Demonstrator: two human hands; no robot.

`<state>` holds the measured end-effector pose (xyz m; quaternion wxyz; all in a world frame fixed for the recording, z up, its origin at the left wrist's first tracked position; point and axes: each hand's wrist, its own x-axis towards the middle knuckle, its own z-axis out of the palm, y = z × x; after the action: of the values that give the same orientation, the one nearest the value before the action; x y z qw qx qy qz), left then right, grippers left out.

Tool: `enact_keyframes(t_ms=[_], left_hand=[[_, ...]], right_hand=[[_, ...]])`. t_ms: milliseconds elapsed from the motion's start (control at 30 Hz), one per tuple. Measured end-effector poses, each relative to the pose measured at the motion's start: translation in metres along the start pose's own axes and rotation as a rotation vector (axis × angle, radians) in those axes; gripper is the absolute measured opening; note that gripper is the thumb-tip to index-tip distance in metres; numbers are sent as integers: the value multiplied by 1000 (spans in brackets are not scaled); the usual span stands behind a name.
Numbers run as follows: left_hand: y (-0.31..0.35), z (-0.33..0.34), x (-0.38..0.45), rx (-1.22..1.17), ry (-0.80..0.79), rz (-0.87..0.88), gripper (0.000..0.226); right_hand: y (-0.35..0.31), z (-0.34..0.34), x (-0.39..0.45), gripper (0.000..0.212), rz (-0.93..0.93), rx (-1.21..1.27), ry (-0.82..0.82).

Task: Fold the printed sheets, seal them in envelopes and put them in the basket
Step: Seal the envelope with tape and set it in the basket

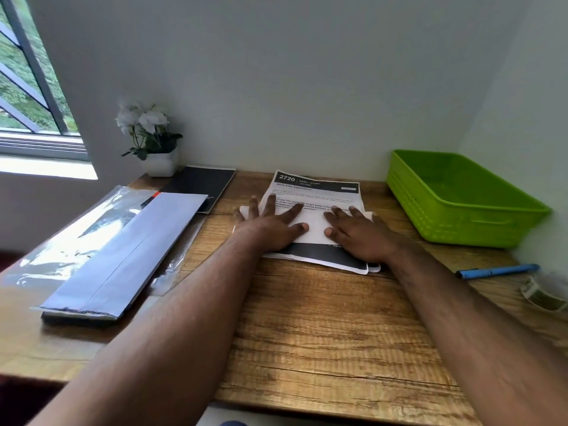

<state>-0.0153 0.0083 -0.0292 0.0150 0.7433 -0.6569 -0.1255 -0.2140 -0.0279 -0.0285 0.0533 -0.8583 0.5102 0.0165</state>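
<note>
At twelve o'clock on the counter [322,318], your left hand [270,222] and right hand [359,232] lie flat, fingers straight, pressing the half-folded printed sheet [313,195]. Its crease runs nine-to-three; the envelopes [123,250] lie at nine, nearer your left, the basket [461,222] at two.

Tape roll [545,295] blurred, cut by right edge; printed sheets [316,192] small text unreadable.

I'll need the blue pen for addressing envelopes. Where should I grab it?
Pinch the blue pen mid-barrel from above with the right hand: it lies flat on the table, its sides clear, nearest that hand.
</note>
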Motion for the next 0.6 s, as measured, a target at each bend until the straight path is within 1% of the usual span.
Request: enact_keyframes(t_ms=[67, 167, 200, 267, 300, 333, 367, 500, 600], left_hand=[[8, 1, 0, 80, 41, 73, 53], [27, 2, -5, 188, 155, 176, 50], [35, 3, -7, 203, 196, 215, 51], [52, 6, -10, 203, 246, 276, 53], [61, 8, -11, 205, 248, 289, 54], [70, 10, -11, 207, 238, 297, 56], [78, 12, -10, 196, 219, 299, 56], [86, 17, -4, 19, 99, 254, 58], [82, 17, -6, -33, 64, 217, 56]], right_hand=[[0, 2, 1, 57, 4, 4, -35], [1, 3, 0, 56, 1, 36, -38], [2, 3, -1, 56, -3, 74, -21], [6, -2, -1, 51, 1, 261, 61], [8, -5, -1, 49, 10, 361, 100], [10, -7, -2, 49, 14, 411, 122], [10, -7, -2, 49, 9, 410, 131], [11, 3, 5, 48, 0, 254, 131], [14, 7, 8, 50, -7, 202, 125]])
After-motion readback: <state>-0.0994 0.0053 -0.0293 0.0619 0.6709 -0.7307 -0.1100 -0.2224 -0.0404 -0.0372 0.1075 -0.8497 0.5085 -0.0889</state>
